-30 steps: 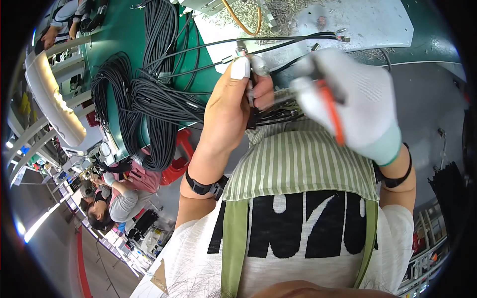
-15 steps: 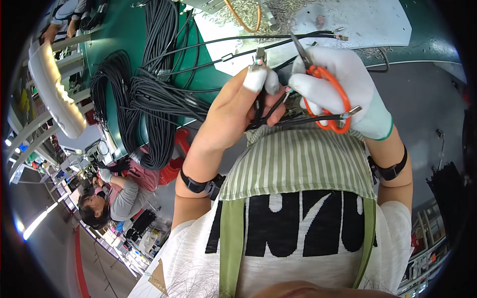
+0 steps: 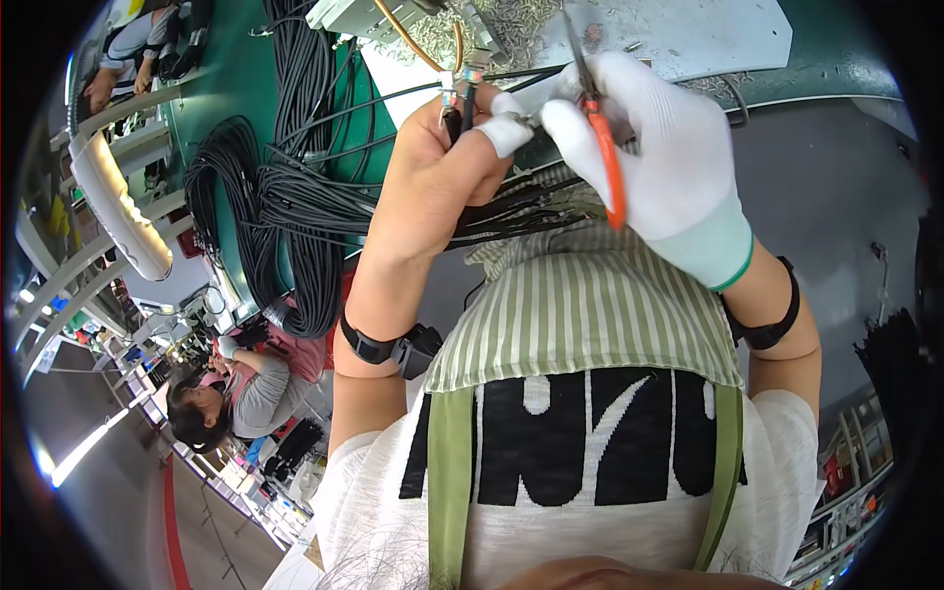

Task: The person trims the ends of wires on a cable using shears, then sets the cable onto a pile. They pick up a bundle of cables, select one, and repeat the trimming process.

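My left hand (image 3: 433, 182), bare except for white covers on its thumb and a fingertip, is closed around black cables (image 3: 468, 110). Their stripped ends with metal connectors (image 3: 449, 91) stick up above the fingers. In a white glove with a green cuff, my right hand (image 3: 669, 138) holds orange-handled scissors (image 3: 608, 167), blades pointing away from me. The gloved thumb and forefinger meet close to the left thumb tip; a small greyish piece shows there, too blurred to name. More black cables hang below both hands, across my striped apron (image 3: 590, 315).
Coiled black cable bundles (image 3: 310, 226) lie on the green table (image 3: 226, 88) at left. A white sheet (image 3: 708, 39) strewn with small metal bits lies ahead, beside a pale machine (image 3: 359, 15) with an orange tube. At far left is a lit lamp (image 3: 118, 206); a co-worker (image 3: 246, 388) sits below it.
My left hand has shifted left and turned, with connector ends now raised above it. The right hand has moved left with the scissors turned more upright. The cable across the right hand has dropped away.
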Available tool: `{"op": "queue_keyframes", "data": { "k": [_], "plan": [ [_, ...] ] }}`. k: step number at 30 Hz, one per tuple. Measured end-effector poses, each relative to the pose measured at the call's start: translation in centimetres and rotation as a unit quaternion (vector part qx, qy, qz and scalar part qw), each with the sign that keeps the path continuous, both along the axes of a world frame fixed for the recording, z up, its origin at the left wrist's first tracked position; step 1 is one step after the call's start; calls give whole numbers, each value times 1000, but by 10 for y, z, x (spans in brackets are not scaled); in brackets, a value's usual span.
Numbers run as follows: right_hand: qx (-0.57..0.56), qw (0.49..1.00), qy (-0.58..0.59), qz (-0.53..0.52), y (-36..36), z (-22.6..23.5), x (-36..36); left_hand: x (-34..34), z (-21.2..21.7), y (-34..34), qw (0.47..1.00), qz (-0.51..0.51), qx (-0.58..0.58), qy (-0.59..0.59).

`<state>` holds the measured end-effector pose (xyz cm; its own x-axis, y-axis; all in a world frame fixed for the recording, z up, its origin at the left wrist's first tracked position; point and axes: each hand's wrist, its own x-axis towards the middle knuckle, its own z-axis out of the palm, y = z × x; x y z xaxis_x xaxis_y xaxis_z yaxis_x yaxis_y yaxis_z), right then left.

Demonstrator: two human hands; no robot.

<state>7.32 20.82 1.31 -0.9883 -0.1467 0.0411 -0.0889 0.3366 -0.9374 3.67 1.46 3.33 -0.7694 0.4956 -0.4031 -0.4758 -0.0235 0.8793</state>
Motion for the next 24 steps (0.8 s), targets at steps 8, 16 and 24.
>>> {"op": "queue_keyframes", "data": {
  "k": [8,16,24],
  "plan": [
    [253,921,285,-77,-12,-8,14,14,5,10,995,78,-28,58],
    [60,997,27,31,-9,4,21,27,-5,15,946,123,-111,277],
    [-16,997,19,69,-7,5,17,29,-3,11,943,95,-136,288]
  ]
}}
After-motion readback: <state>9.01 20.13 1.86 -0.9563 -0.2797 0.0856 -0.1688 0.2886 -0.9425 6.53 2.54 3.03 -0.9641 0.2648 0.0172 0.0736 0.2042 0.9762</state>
